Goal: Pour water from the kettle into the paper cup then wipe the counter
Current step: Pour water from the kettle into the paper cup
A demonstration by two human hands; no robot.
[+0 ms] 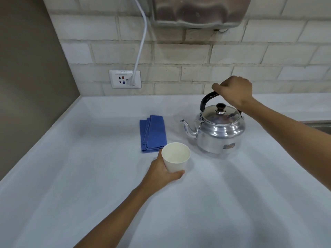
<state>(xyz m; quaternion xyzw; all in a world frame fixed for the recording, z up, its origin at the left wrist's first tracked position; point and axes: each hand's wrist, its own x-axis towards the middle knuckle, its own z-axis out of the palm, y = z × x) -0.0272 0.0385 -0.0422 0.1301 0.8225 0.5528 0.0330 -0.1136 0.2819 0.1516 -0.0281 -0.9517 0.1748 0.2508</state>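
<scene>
While left hand (162, 173) grips paper cup (175, 157) — right hand (233, 91) grips kettle (217, 130) handle.

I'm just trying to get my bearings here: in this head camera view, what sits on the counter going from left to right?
Folded blue cloth → paper cup, held by the left hand → metal kettle, its handle gripped by the right hand.

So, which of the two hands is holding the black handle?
The right hand: it grips the black handle of the metal kettle. The left hand instead holds the white paper cup.
</scene>
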